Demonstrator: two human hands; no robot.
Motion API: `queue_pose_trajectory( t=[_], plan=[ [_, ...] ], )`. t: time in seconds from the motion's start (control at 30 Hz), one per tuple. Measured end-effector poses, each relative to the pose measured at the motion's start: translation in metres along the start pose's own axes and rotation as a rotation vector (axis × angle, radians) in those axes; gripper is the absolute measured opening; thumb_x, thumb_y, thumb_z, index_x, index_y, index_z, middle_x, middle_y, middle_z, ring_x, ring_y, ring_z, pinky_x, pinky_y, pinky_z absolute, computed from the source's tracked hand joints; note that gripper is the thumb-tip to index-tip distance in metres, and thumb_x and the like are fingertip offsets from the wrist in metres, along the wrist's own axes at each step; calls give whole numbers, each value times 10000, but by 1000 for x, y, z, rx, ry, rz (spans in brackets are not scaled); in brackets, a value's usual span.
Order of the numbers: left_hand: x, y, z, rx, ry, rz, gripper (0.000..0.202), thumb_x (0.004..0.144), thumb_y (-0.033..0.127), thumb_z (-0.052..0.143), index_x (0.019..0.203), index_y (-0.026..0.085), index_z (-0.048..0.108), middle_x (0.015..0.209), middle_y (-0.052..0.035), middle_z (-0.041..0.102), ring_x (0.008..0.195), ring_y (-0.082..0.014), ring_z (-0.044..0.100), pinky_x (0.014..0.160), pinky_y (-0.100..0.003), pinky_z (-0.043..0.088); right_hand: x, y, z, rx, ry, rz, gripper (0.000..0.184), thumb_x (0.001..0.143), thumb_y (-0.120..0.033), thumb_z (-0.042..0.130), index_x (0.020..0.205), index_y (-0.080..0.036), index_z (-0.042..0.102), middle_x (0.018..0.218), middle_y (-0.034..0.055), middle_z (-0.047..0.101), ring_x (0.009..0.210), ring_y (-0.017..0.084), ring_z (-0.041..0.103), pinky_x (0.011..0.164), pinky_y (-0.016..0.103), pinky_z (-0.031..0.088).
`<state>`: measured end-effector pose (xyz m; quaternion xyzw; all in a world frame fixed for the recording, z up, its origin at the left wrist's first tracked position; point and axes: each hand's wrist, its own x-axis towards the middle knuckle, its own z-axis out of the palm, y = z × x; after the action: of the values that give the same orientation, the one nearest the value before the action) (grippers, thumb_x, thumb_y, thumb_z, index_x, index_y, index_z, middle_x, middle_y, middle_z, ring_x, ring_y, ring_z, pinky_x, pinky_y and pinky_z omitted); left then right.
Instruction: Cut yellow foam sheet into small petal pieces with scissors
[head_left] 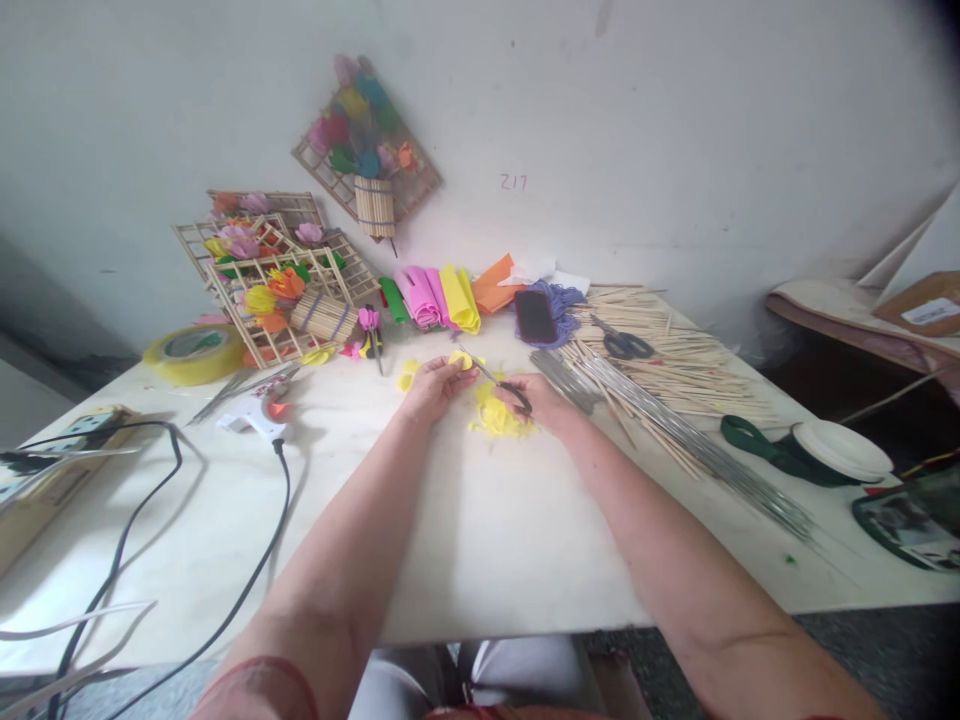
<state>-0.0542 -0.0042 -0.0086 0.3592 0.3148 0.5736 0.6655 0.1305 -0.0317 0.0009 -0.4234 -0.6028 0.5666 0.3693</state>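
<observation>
Near the middle of the white table, my left hand (436, 388) pinches a small rounded piece of yellow paper (460, 360). My right hand (536, 398) is closed round the dark handles of a pair of scissors (514, 398), whose blades point left at the yellow piece. Whether the blades touch the paper is too small to tell. A heap of yellow paper scraps (498, 415) lies on the table below the blades. Several cut yellow pieces (407, 375) rest just left of my left hand.
Left are a glue gun (259, 412) with its cord, a power strip (82, 445), yellow tape (193, 355) and bamboo frames with paper flowers (285, 290). Behind lie rolled paper (424, 297) and a phone (535, 317). Right are sticks (697, 375), wires (697, 445) and other scissors (626, 343).
</observation>
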Motion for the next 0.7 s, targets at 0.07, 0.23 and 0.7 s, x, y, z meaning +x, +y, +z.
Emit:
queue_pose_trajectory(
  t=[0.07, 0.23, 0.7],
  plan=[
    [1, -1, -1, -22, 9, 13, 72, 711, 137, 663, 714, 93, 606, 725, -72, 688, 705, -158, 678, 706, -261, 541, 1, 1, 1, -6, 4, 8, 273, 635, -387, 688, 616, -157, 543, 419, -75, 431, 318, 36, 335, 295, 175, 238],
    [1, -1, -2, -36, 1, 10, 57, 719, 133, 649, 716, 102, 600, 729, -68, 686, 708, -165, 681, 702, -266, 543, 1, 2, 1, -4, -4, 32, 269, 635, -383, 698, 655, -153, 560, 438, -74, 457, 317, 33, 357, 296, 167, 247],
    [0, -1, -3, 8, -73, -24, 70, 736, 134, 637, 734, 99, 577, 693, -102, 694, 724, -192, 689, 686, -270, 547, 0, 4, 1, 6, -26, 1, 320, 661, -432, 678, 626, -159, 513, 451, -71, 486, 318, 34, 383, 320, 176, 253]
  ],
)
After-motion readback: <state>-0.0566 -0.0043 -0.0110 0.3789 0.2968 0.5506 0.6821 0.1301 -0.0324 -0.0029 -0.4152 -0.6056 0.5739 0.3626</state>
